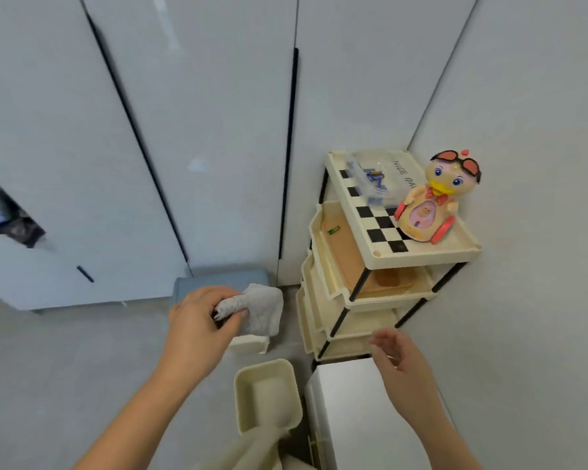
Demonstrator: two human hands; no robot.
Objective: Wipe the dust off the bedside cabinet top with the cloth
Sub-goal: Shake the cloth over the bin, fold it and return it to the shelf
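Observation:
My left hand [201, 320] grips a bunched pale grey cloth [263, 310] in the air above the floor, left of the shelf rack. The bedside cabinet [353, 412] is the white box at the bottom centre-right, and its flat top is bare. My right hand [396, 359] hovers over the cabinet's far edge with fingers loosely spread, holding nothing. The cloth is well to the left of the cabinet top and does not touch it.
A cream tiered shelf rack [370, 259] stands in the corner behind the cabinet, with a duck toy [435, 198] and a clear packet [374, 179] on its checkered top tray. A cream bin [241, 391] sits left of the cabinet. White wardrobe doors [184, 130] rise behind.

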